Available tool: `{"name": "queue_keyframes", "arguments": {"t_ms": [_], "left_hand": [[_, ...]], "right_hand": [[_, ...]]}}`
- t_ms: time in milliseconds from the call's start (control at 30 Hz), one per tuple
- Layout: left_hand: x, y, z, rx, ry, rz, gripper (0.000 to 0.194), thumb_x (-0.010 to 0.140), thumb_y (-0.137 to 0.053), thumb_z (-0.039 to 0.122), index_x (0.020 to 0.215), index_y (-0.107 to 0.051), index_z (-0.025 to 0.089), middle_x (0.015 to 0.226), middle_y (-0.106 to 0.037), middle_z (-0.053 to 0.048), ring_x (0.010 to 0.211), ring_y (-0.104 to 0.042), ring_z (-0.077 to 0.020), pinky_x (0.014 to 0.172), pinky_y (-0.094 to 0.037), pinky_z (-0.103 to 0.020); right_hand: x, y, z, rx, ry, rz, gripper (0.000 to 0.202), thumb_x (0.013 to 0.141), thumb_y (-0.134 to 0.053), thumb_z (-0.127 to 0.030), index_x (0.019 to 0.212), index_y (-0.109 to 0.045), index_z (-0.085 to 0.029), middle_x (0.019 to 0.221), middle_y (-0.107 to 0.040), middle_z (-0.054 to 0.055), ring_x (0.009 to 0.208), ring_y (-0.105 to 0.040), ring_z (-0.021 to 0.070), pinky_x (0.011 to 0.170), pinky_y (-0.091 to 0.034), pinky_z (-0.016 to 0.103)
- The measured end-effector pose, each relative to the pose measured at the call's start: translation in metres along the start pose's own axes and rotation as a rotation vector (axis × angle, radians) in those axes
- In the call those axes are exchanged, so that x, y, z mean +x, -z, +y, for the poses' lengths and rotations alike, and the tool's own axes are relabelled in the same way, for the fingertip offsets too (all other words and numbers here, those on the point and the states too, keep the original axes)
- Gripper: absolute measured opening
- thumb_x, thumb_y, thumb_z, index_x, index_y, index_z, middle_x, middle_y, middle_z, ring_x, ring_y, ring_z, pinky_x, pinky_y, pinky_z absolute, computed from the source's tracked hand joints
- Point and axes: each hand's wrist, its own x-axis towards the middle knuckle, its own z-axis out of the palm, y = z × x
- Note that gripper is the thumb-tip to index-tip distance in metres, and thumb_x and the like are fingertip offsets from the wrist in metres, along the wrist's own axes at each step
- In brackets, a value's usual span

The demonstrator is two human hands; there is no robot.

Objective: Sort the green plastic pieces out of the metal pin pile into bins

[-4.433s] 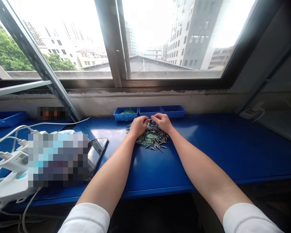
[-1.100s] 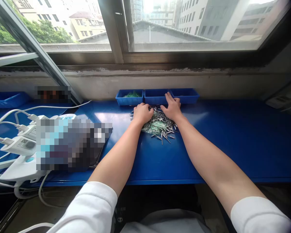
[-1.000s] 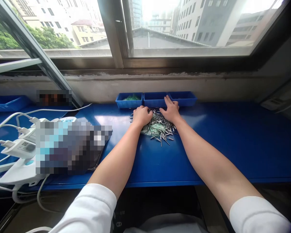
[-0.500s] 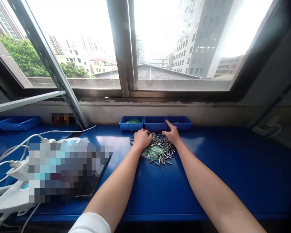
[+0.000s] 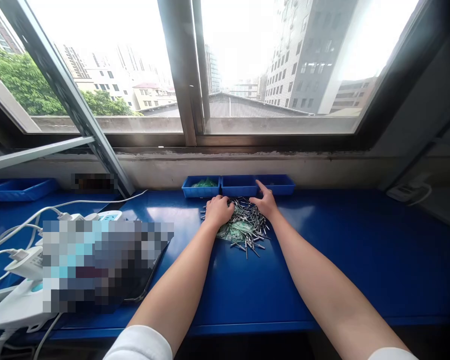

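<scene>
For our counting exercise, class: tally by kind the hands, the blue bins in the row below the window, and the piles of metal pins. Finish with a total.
Hands: 2 (left hand, right hand)
Blue bins: 3 (left bin, middle bin, right bin)
Piles: 1 (pile of metal pins, single pins too tangled to count)
Total: 6

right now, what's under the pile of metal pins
Green plastic shows under some of the metal pins, and blue tabletop under those at the near edge. What lies beneath the dense middle and the left hand is covered.
</scene>
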Motion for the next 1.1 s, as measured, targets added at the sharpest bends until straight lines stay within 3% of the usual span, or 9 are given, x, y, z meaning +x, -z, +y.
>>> {"name": "queue_keyframes", "arguments": {"t_ms": [167,333,500,600,933,1033,1100], "left_hand": [[0.0,0.0,0.002,0.007,-0.001,0.003,0.039,0.085,-0.039,0.04,0.108,-0.063,0.021,0.113,-0.061,-0.01,0.107,-0.053,-0.0281,0.091,-0.04,-0.041],[-0.003,0.002,0.005,0.01,0.005,-0.004,0.037,0.085,-0.039,0.039,0.106,-0.064,0.02,0.11,-0.061,-0.01,0.106,-0.053,-0.0279,0.091,-0.04,-0.041],[-0.004,0.001,0.008,-0.003,0.005,-0.004,0.035,0.086,-0.038,0.036,0.104,-0.063,0.019,0.11,-0.06,-0.01,0.106,-0.052,-0.0278,0.092,-0.038,-0.042],[-0.004,0.002,0.009,-0.011,0.006,-0.02,0.034,0.087,-0.038,0.035,0.104,-0.062,0.019,0.11,-0.059,-0.011,0.107,-0.05,-0.0275,0.093,-0.037,-0.042],[-0.001,0.001,0.011,-0.023,0.023,-0.048,0.034,0.088,-0.037,0.035,0.106,-0.06,0.018,0.112,-0.054,-0.012,0.11,-0.045,-0.0286,0.096,-0.032,-0.041],[-0.001,0.004,0.012,-0.026,0.025,-0.058,0.035,0.088,-0.037,0.035,0.106,-0.06,0.017,0.113,-0.054,-0.012,0.111,-0.045,-0.0295,0.096,-0.032,-0.043],[0.0,0.008,0.013,-0.037,0.041,-0.109,0.034,0.089,-0.037,0.035,0.108,-0.06,0.018,0.115,-0.053,-0.012,0.112,-0.044,-0.0292,0.097,-0.031,-0.043]], "right_hand": [[0.001,-0.002,-0.002,-0.165,0.184,0.192,0.029,0.067,-0.053,-0.022,0.092,-0.067,-0.017,0.095,-0.064,0.008,0.095,-0.053,0.0254,0.087,-0.045,0.04],[-0.005,-0.005,-0.004,-0.297,0.276,0.127,0.018,0.069,-0.053,-0.02,0.081,-0.066,-0.017,0.085,-0.063,0.007,0.089,-0.053,0.0239,0.085,-0.045,0.038],[-0.009,-0.009,-0.003,-0.463,0.188,-0.136,0.018,0.072,-0.057,-0.03,0.079,-0.068,-0.017,0.082,-0.061,0.008,0.087,-0.052,0.0254,0.082,-0.044,0.039],[-0.008,-0.01,-0.004,-0.486,0.142,-0.208,0.021,0.075,-0.056,-0.034,0.077,-0.069,-0.018,0.083,-0.06,0.008,0.086,-0.052,0.0242,0.084,-0.042,0.039],[-0.005,-0.009,-0.007,-0.497,0.125,-0.271,0.019,0.079,-0.055,-0.034,0.077,-0.067,-0.019,0.08,-0.059,0.007,0.083,-0.052,0.0241,0.076,-0.043,0.037],[-0.011,-0.007,-0.029,-0.482,0.218,-0.182,0.02,0.082,-0.05,-0.029,0.083,-0.066,-0.017,0.086,-0.061,0.01,0.089,-0.051,0.0257,0.082,-0.041,0.039],[-0.02,-0.012,-0.06,-0.44,0.328,-0.187,0.021,0.084,-0.046,-0.025,0.088,-0.065,-0.017,0.093,-0.061,0.01,0.095,-0.05,0.0262,0.088,-0.039,0.04]]}}
